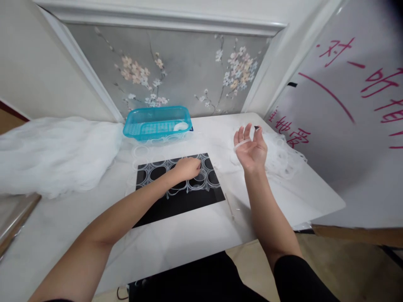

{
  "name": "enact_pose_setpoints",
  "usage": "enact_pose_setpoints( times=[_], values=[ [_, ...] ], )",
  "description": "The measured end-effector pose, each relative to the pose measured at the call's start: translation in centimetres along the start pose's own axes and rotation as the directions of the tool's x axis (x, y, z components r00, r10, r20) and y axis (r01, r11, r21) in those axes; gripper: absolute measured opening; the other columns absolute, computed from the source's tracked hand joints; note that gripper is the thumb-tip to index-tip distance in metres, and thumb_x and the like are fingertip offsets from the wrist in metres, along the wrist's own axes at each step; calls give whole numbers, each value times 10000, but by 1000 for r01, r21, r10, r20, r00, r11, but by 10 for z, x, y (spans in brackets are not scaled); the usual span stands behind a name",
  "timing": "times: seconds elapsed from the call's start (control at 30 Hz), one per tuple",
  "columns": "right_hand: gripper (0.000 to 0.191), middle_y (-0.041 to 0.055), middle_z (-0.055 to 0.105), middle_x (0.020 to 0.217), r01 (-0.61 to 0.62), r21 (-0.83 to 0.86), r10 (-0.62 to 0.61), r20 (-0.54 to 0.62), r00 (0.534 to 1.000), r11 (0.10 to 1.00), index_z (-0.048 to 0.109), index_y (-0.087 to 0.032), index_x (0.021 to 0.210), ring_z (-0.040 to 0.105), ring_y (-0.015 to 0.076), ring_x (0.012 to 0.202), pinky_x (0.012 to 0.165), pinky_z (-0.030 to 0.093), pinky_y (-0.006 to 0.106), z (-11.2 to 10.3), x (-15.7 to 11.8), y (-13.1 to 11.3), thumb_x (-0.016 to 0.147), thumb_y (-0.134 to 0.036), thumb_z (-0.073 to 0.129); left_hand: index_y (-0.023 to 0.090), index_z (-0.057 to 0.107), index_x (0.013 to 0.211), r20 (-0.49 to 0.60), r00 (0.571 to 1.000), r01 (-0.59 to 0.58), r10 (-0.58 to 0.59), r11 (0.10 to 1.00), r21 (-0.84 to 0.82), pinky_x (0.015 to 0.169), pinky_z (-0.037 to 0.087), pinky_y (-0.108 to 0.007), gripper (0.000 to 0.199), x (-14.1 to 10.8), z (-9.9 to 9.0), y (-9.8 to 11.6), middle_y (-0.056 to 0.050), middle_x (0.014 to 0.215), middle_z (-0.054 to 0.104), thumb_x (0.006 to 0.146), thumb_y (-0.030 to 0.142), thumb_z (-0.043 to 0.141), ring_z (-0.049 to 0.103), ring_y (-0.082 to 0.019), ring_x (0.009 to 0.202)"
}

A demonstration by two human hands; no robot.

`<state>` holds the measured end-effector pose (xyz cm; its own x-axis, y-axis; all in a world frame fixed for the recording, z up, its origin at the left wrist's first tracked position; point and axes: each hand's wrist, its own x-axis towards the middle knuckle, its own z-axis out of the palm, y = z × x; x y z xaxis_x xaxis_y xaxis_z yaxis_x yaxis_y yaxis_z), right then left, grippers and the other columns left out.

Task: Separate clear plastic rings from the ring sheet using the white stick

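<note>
My left hand (189,167) is closed, knuckles up, over a translucent lattice of rings (206,176) on a black mat (185,209). What its fingers pinch, if anything, is hidden. To the right of the mat, my right hand (252,151) is raised palm up with its fingers curled. A thin white ring (242,144) is looped around its fingers, and a small dark piece (256,127) shows at a fingertip. Beside and behind this hand lies a loose pile of translucent white rings (283,157).
A blue plastic basket (157,136) with a white piece inside stands at the back of the white table (179,239). White filmy material (59,155) is heaped at left. A thin stick (230,206) lies right of the mat. A whiteboard (346,167) with red writing rises at right.
</note>
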<state>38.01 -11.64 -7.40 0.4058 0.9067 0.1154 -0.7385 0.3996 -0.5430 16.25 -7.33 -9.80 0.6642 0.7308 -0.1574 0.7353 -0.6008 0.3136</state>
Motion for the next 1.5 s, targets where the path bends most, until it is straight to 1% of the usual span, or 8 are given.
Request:
enact_pose_setpoints(
  times=[0.2, 0.27, 0.43, 0.63, 0.83, 1.0, 1.2, 1.5],
  values=[
    [140, -108, 676, 1011, 157, -7, -157, -103, 982, 988, 653, -330, 732, 609, 85, 1081, 943, 507, 275, -6, 3, -22, 846, -361, 577, 193, 663, 947, -152, 985, -103, 78, 981, -164, 698, 432, -280, 217, 25, -18, 50, -46, 858, 668, 852, 310, 507, 602, -174, 785],
    [149, -94, 671, 1050, 217, -41, -220, -67, 973, 975, 657, -325, 749, 602, 100, 1103, 938, 512, 287, -4, -1, -27, 858, -352, 558, 176, 633, 1092, -277, 955, -203, 107, 915, -348, 733, 434, -278, 320, 44, -15, 76, -55, 898, 659, 916, 348, 428, 593, -162, 818],
    [66, -92, 670, 1070, 348, -166, -334, 108, 936, 923, 674, -326, 780, 621, 111, 1068, 951, 491, 274, 11, -15, -19, 811, -280, 638, 190, 573, 1214, -224, 969, -204, 105, 848, -489, 667, 428, -277, 392, 51, 11, 102, -4, 738, 637, 830, 272, 579, 571, -153, 683],
    [39, -51, 690, 1086, 0, -360, 78, 201, 977, 933, 697, -305, 779, 622, 136, 1052, 963, 478, 306, 33, -41, 33, 746, -286, 703, 209, 519, 1182, -342, 939, -270, -9, 595, -757, 552, 371, -228, 353, -21, 18, 65, 63, 604, 488, 888, 406, 516, 442, -92, 526],
    [104, 2, 642, 1226, -429, -363, 540, 300, 787, 827, 715, -242, 796, 585, 174, 1109, 874, 508, 287, 47, -84, 82, 717, -305, 740, 198, 588, 1067, -270, 950, -155, -154, 516, -842, 522, 330, -227, 286, -69, 11, 21, 66, 584, 461, 801, 297, 624, 402, -80, 513],
    [115, 6, 624, 1259, -537, -311, 619, 322, 717, 784, 705, -241, 811, 623, 156, 988, 762, 518, 269, 48, -99, 97, 738, -325, 730, 212, 480, 935, -236, 913, -3, -333, 573, -819, 456, 231, -208, 341, -100, 10, 6, 118, 490, 355, 722, 344, 712, 309, -58, 436],
    [102, 13, 603, 1286, -585, -363, 688, 347, 638, 725, 712, -254, 833, 524, 193, 1208, 909, 483, 318, 50, -113, 102, 754, -317, 724, 227, 533, 961, -52, 970, 86, -238, 533, -842, 446, 173, -226, 287, -129, 16, -4, 102, 493, 301, 792, 434, 637, 258, -70, 439],
    [118, 47, 565, 1341, -671, -364, 763, 337, 552, 646, 723, -243, 827, 490, 221, 1252, 939, 451, 352, 55, -128, 107, 745, -326, 739, 244, 535, 979, -75, 928, 164, -365, 581, -797, 449, 196, -212, 313, -157, 27, -15, 112, 455, 330, 794, 478, 628, 275, -75, 429]
  ],
)
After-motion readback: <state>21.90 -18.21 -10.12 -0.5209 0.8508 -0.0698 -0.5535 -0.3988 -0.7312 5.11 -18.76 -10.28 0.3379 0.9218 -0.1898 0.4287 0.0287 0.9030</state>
